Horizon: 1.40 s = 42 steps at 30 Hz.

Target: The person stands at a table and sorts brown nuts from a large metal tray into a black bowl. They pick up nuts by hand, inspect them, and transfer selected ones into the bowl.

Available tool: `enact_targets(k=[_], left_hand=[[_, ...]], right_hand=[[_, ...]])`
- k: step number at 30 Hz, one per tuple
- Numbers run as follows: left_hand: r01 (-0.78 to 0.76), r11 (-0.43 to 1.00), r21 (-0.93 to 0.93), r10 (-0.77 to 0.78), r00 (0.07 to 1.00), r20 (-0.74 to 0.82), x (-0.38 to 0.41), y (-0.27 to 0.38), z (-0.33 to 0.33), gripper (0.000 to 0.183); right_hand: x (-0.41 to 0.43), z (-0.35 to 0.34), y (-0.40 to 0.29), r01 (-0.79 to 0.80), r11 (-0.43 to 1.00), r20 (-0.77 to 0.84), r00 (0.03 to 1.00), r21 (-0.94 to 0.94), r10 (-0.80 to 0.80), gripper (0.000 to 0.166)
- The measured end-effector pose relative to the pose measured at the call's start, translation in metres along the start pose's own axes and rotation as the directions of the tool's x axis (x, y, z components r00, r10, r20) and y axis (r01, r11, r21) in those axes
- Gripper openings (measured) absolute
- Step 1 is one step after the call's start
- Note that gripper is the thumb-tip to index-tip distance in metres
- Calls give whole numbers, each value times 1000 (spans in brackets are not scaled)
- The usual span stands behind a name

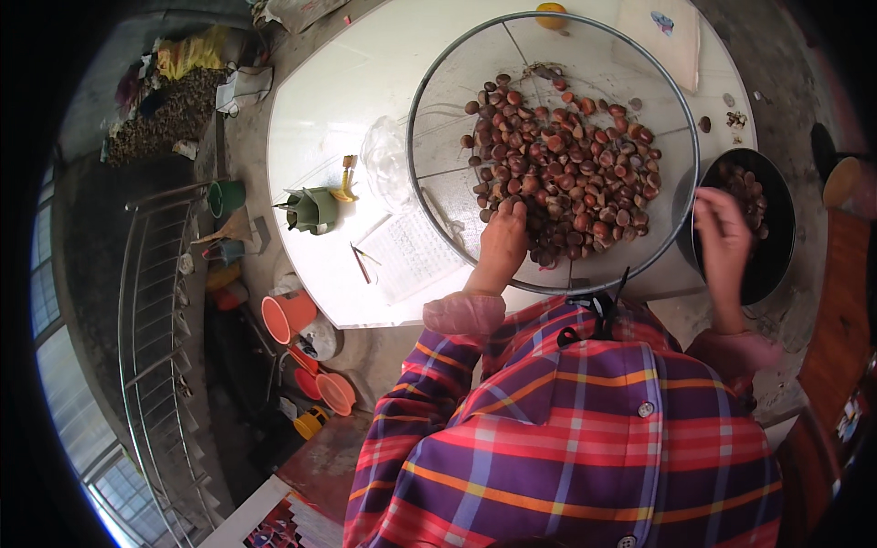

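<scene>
A round sieve (694, 137) with a metal rim and mesh bottom lies before me, bearing a wide heap of brown chestnuts (569, 171). My left hand (504, 236) reaches over its near rim, with bent fingers on the chestnuts at the heap's near left side. Whether those fingers grip a chestnut is hidden. To the right stands a black bucket (760, 274) with more chestnuts (743, 192) inside. My right hand (725, 229) is above the bucket's left side, close to the sieve's rim. Its fingers are a little apart, and no chestnut shows between them.
The sieve lies on a white table (322, 116). Left of it are a clear plastic bag (387, 161), a green holder (312, 211), a written notebook (411, 253) and pens (361, 264). An orange fruit (551, 15) sits by the far rim. An orange bucket (291, 315) stands below the table's left edge.
</scene>
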<state>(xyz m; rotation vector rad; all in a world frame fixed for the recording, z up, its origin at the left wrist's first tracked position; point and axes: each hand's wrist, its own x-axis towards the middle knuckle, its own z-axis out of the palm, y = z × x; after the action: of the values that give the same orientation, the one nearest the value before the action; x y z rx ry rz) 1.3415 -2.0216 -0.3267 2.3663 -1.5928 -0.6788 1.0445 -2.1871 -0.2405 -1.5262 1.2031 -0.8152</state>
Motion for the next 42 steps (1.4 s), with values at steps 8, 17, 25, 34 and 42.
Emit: enact_targets(k=[8,17,25,34,42], left_hand=[[-66,965,-255,23,985,-169,5,-26,-27,27],[-190,905,-381,227,972,54,7,62,-3,39],[-54,994,-92,72,977,201,8,41,3,39],[156,852,-499,-126,988,93,-18,-4,-48,29],[324,176,-930,-204,936,287,-18,7,-75,22]], right_hand=[[-10,90,25,314,809,579,814,-497,40,25],[-6,105,30,392,689,643,753,-610,141,29],[3,84,30,171,908,485,874,-382,40,9],[10,96,24,-16,906,524,811,-423,259,9],[-3,124,45,481,663,691,718,-573,77,22]])
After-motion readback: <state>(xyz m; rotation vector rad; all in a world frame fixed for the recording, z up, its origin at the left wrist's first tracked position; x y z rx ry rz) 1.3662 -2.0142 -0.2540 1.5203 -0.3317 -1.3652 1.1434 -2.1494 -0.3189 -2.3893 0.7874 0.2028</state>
